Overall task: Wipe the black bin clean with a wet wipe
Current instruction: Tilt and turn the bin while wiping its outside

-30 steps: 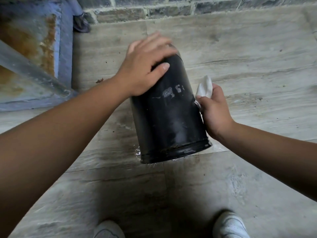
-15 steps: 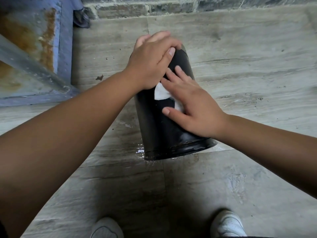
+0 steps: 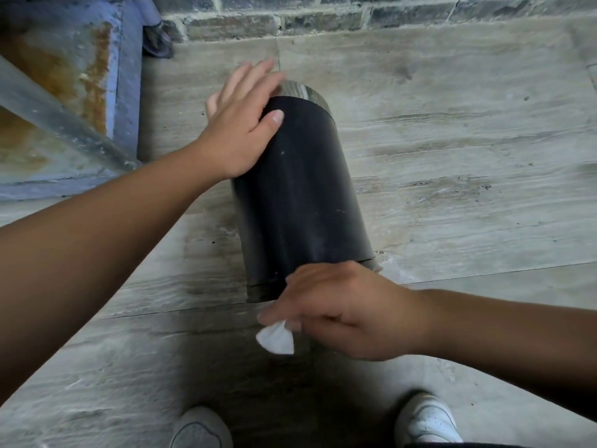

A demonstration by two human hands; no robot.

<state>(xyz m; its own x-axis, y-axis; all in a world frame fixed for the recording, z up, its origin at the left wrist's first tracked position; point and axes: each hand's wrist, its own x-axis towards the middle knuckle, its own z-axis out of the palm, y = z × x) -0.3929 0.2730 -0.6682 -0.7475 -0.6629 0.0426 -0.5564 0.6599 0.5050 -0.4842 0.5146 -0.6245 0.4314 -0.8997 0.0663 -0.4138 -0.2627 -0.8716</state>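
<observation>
Matt blk plastic bin [image 3: 300, 195]

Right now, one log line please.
left hand: steadying black bin | right hand: holding wet wipe near rim | floor

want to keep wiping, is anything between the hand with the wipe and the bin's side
Nothing visible. The right hand pinches the wet wipe at the black bin's near end; its side is bare. The left hand rests on the far end.
</observation>
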